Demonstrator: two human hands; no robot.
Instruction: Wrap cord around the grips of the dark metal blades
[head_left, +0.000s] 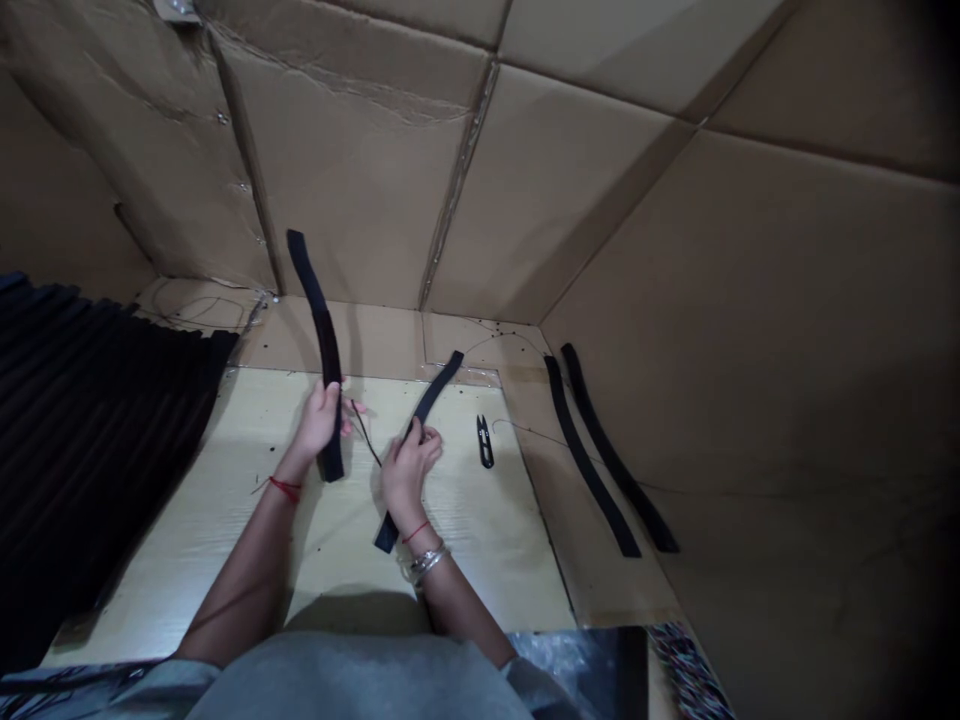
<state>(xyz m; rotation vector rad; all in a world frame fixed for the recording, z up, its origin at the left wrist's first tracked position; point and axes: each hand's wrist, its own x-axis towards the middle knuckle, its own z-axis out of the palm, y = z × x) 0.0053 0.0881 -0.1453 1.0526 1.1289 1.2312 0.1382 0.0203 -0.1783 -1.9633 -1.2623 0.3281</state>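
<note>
My left hand (321, 418) is closed round the lower part of a long black strip (328, 350), thumb in front, some fingertips showing past its far edge. My right hand (407, 462) is bent over the middle of a shorter black strip (439, 386), thumb and fingers gathered on it; exactly how tightly, I can't tell. Between my hands slants a thin dark cord (366, 432); what it is fixed to is hidden. If I pull my hands apart carelessly, I judge it could snag or slip. Gripping the long strip this low could let its free top sway and twist.

Both strips are flat, narrow and gently curved, and look pliable. Beneath them is a pale, smooth, faintly shiny tabletop (510, 540). Small black snips (484, 432) lie right of my right hand, points away from me; a stray elbow might knock them. Farther right rest two curved strips (589, 465), with a thin thread (529, 430) near them that could tangle. A ridged dark pile (97, 430) fills the left, and creased brown cardboard (352, 200) walls me in.
</note>
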